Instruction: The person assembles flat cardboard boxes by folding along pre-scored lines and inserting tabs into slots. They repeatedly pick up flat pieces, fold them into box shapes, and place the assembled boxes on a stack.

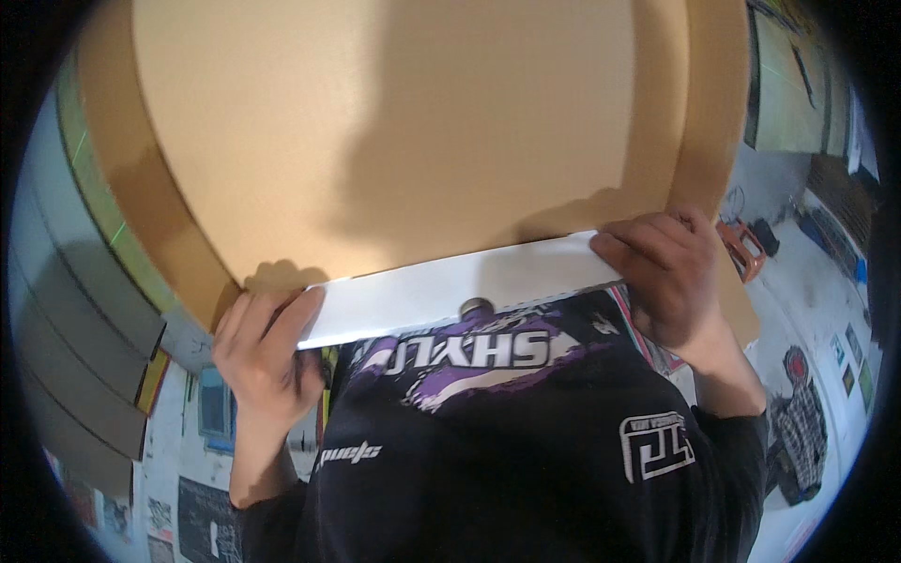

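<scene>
At the far left, past the board's edge, I see grey slatted panels and a green strip running up beside the brown cardboard.

My left hand comes up from the lower left. Its fingers are curled over the left end of a white strip, gripping it at the cardboard's near corner, thumb side toward me.

The board fills most of the view above: a pale tan sheet lying on a darker brown cardboard sheet, whose edge shows as a curved band on the left and again on the right. A soft shadow falls across the tan face. The white strip runs along the board's near edge, tilted slightly, higher at the right end than the left, and touching the tan sheet all along.

Below the strip is my black shirt with purple and white print, close under the board.

My right hand closes on the strip's right end, fingers wrapped over the top, knuckles facing me, against the brown sheet's corner.

At the far right, a pale floor holds an orange stool, and lower down a person in a checked shirt sits well apart from me.
</scene>
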`<action>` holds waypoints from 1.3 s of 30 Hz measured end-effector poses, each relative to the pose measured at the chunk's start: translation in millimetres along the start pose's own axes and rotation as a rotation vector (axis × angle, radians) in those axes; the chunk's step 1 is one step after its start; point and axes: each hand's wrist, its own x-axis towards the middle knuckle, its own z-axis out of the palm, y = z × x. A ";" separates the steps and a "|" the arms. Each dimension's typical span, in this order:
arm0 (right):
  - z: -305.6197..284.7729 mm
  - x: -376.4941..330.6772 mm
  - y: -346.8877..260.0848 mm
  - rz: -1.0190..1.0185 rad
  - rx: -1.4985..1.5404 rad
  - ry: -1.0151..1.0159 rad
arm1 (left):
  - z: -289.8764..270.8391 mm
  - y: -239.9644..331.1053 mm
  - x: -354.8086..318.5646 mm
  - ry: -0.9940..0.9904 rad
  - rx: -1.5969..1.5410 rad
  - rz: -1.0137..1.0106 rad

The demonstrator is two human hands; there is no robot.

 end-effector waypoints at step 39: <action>18.4 -41.0 50.2 0.553 0.471 0.837 | 101.0 -38.4 -67.8 0.883 -1.007 -0.366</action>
